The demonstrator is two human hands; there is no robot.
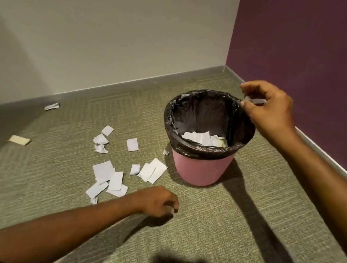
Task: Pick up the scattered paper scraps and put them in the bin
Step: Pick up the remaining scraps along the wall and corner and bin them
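A pink bin (201,171) with a black liner (191,109) stands on the carpet near the room's corner, with several white scraps inside (201,138). My right hand (269,110) hovers at the bin's right rim and holds a small white scrap (256,100) in its fingers. Low over the carpet in front of the bin is my left hand (160,201), fingers curled down; a bit of white shows at its fingertips, though I cannot tell whether it holds a scrap. Several white paper scraps (107,178) lie scattered on the carpet left of the bin.
A beige scrap (19,140) and a white scrap (52,106) lie farther left near the white wall. A purple wall (312,49) runs along the right. A tiny scrap (166,152) sits at the bin's left base.
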